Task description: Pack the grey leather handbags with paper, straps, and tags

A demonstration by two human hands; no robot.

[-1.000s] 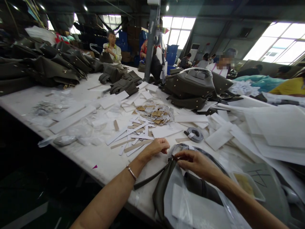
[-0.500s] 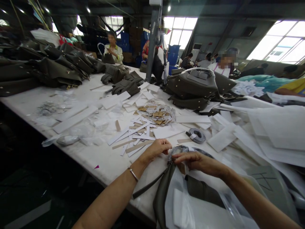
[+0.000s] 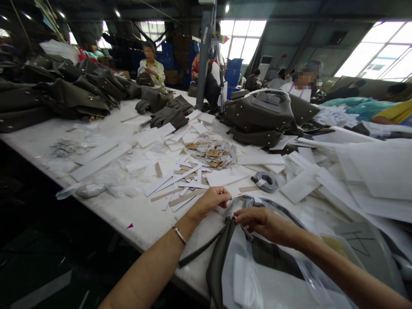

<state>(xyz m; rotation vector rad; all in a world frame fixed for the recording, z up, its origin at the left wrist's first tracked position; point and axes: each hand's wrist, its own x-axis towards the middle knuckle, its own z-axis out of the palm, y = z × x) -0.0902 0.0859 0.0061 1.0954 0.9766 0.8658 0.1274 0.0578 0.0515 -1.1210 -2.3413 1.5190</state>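
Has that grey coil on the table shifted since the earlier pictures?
No. Judged against the post, the grey coil keeps its place, nearer the camera and to the right; both drift slightly together, as with camera motion.

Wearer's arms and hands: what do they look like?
Left hand and right hand: ungloved. Left arm and right arm: no sleeves in view. The left one wears a thin silvery bangle; none shows on the right. No markings visible.
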